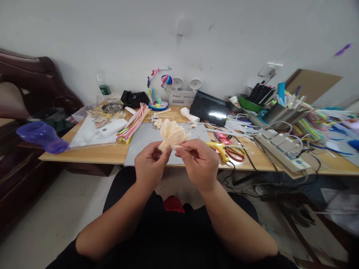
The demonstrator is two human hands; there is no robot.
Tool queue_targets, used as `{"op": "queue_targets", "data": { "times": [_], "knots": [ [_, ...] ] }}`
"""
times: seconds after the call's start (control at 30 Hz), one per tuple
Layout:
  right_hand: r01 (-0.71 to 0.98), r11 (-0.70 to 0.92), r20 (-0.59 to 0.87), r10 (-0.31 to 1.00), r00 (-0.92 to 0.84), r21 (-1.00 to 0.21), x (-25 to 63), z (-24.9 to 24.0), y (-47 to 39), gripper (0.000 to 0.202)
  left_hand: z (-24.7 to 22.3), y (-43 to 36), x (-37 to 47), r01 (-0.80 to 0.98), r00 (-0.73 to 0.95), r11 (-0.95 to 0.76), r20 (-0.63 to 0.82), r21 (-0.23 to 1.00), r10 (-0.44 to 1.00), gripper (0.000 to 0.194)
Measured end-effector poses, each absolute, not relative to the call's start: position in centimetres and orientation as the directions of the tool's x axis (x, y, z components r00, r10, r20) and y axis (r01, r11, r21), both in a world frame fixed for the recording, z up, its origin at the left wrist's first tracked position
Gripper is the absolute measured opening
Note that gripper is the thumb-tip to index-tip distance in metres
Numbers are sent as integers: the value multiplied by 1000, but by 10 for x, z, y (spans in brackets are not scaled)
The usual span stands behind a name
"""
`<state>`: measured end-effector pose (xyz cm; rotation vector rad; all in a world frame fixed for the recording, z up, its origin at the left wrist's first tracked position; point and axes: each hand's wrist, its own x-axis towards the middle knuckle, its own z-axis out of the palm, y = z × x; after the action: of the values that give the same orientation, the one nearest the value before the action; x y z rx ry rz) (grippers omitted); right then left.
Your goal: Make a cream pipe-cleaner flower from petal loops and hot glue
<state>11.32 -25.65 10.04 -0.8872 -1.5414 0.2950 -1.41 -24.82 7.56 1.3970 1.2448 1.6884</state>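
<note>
Between my two hands is a cream-coloured fuzzy flower of looped strips, held up just over the table's front edge. My left hand pinches its base from the left with thumb and fingertips. From the other side, my right hand pinches the base as well, at what looks like a strip end. Behind the flower lies a grey mat, with small cream pieces on it. A yellow hot glue gun and red-handled scissors lie right of my right hand.
Pink and yellow pipe cleaners lie left of the mat. A power strip with trailing cables sits at the right. At the back stand a dark tablet-like panel and a colourful balloon ornament. A purple vase-shaped thing is at the left edge.
</note>
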Motion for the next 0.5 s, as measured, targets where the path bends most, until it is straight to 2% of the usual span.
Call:
{"op": "queue_targets", "data": {
  "times": [0.13,0.27,0.37,0.43,0.5],
  "knots": [
    [266,588,632,765,124,-764,109,98,-256,6,77,-250,-15,221,-261,-380,430,898,864,18],
    [353,591,658,746,103,-726,107,103,-256,7,77,-251,-17,237,-255,-394,448,888,857,19],
    [399,616,694,716,77,-679,107,105,-257,6,74,-250,-17,41,-213,-328,329,944,920,21],
    [340,645,706,703,85,-684,109,104,-258,23,73,-248,-16,-170,-153,-254,230,952,961,21],
    [254,682,724,675,145,-686,113,102,-259,37,72,-246,-15,-381,-94,-175,151,908,984,19]
  ]
}}
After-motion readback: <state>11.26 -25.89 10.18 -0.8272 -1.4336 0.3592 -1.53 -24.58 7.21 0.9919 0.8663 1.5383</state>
